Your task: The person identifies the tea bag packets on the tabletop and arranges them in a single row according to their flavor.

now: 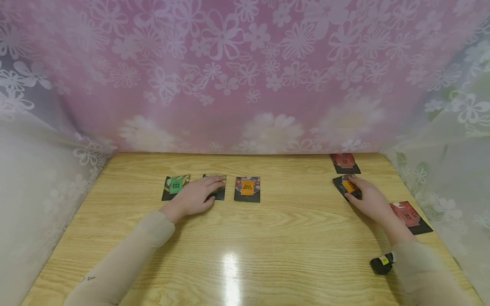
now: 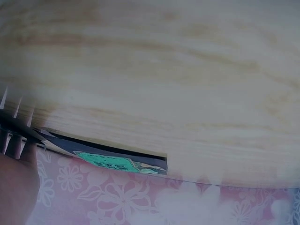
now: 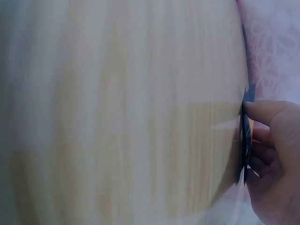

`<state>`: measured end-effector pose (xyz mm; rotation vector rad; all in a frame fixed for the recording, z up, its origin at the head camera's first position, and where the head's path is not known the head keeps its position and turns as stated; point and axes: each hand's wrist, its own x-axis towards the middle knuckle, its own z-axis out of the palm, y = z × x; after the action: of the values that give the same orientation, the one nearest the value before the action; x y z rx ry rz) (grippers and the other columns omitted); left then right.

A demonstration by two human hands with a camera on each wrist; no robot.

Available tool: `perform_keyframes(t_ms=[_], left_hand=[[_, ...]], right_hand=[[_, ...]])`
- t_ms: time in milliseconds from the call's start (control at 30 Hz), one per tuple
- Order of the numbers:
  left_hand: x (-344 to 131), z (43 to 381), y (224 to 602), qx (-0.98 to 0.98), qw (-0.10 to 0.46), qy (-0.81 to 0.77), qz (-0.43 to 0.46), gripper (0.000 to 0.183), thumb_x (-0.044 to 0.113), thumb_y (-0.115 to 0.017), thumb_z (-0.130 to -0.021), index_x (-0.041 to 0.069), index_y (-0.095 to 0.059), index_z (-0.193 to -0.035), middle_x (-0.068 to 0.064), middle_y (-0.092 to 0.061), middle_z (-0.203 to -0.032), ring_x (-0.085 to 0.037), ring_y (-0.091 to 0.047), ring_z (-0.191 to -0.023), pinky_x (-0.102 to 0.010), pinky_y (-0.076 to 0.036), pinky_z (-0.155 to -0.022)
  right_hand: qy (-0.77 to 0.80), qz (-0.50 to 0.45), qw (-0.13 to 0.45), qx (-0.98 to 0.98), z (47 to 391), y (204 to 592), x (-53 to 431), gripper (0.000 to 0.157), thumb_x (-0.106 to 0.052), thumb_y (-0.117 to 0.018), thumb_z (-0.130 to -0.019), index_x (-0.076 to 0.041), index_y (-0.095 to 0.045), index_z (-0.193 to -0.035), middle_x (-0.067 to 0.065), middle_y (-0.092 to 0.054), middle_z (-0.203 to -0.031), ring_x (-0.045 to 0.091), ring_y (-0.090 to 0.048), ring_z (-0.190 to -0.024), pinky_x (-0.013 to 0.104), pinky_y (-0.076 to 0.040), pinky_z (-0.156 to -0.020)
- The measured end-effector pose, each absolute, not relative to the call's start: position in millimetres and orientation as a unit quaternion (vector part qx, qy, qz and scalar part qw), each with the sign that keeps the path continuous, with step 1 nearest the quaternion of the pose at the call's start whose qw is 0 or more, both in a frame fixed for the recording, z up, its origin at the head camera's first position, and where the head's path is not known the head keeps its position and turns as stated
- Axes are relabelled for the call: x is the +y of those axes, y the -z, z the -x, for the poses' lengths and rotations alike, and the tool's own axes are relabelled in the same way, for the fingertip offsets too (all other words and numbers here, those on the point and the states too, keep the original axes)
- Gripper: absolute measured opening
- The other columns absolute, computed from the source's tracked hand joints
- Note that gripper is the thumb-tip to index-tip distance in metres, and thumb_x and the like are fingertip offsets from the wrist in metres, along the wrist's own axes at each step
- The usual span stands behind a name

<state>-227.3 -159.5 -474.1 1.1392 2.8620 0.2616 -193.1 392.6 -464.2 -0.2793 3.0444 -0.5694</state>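
My left hand [image 1: 195,196] lies over a dark packet [image 1: 220,195] on the table, fingers extended across it and covering most of its front. Just left of that hand is a packet with a green label [image 1: 175,185], which also shows in the left wrist view. To the right lies an orange-labelled packet [image 1: 247,188], flat and apart from the hand. Over on the right side, my right hand [image 1: 369,202] pinches another orange-labelled packet [image 1: 340,185] between thumb and fingers. The right wrist view shows this packet [image 3: 245,136] edge-on, tilted up from the tabletop, its shadow beside it.
A red packet [image 1: 345,163] lies at the table's back edge, behind the right hand. Another red packet [image 1: 411,219] is partly under the right forearm. A black object with a yellow label [image 1: 380,264] sits by the right sleeve. Floral curtains [image 1: 245,76] enclose the wooden table [image 1: 291,250].
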Motion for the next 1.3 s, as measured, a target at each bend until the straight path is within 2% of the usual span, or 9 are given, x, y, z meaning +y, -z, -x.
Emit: perform_keyframes(t_ms=[667,1067,1300], left_hand=[[-162.0,227.8,473.7,0.928,0.024,-0.084,-0.363,0.054,0.026,-0.054,-0.107,0.013,-0.051,-0.159,-0.008,-0.043,-0.169,-0.032,-0.042,-0.157,-0.052,-0.04,-0.127],[-161.0,227.6,473.7,0.926,0.028,-0.087,-0.366,0.054,0.026,-0.054,-0.106,0.013,-0.051,-0.159,-0.008,-0.043,-0.17,-0.031,-0.041,-0.157,-0.052,-0.038,-0.129],[-159.3,226.7,474.1,0.925,0.023,-0.088,-0.368,0.054,0.025,-0.054,-0.106,0.012,-0.051,-0.159,-0.008,-0.043,-0.169,-0.031,-0.042,-0.157,-0.052,-0.039,-0.128]], right_hand=[[0.212,0.191,0.043,0.958,209.0,461.7,317.6,0.067,-0.018,-0.071,-0.102,0.001,-0.043,-0.161,0.031,-0.04,-0.165,0.056,-0.038,-0.149,0.072,-0.036,-0.12],[0.229,0.283,0.055,0.93,221.6,466.8,277.4,0.064,-0.013,-0.073,-0.1,0.001,-0.048,-0.158,0.028,-0.045,-0.163,0.053,-0.042,-0.149,0.07,-0.036,-0.122],[0.229,0.312,0.082,0.918,220.8,463.3,260.9,0.063,-0.01,-0.069,-0.102,-0.003,-0.046,-0.16,0.025,-0.039,-0.168,0.05,-0.039,-0.153,0.068,-0.035,-0.123]])
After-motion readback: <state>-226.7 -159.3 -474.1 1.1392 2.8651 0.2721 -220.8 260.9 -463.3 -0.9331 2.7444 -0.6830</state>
